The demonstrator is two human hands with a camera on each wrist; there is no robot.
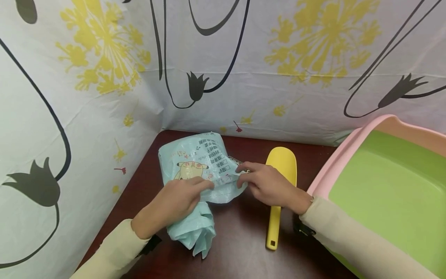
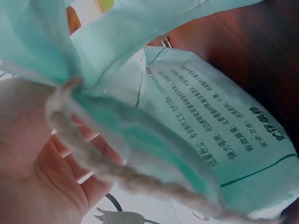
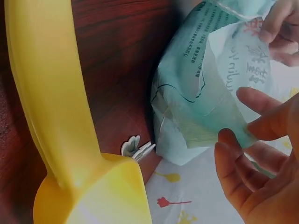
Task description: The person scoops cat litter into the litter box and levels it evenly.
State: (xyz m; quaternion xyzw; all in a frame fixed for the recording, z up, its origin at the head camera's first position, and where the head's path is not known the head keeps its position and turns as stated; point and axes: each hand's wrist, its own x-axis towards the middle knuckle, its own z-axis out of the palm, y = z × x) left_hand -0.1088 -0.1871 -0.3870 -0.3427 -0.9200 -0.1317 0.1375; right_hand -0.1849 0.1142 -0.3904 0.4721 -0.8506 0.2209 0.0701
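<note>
Bag (image 1: 200, 161) lies on the table (image 1: 237, 240), beneath the left hand and extending left from the right hand's grip. Right hand (image 1: 270, 184): narrow pinch, holding the bag's loose edge. Left hand (image 1: 179, 199): fingers on the bag; whether they pinch it cannot be told. Scoop (image 1: 287, 164) lies beneath the right hand, ungripped; tray (image 1: 339, 162) stands further right. Step in hand, as judged: working the bag's edge. Next move appears to call for a firm pinch, left hand steadying the bag.
</note>
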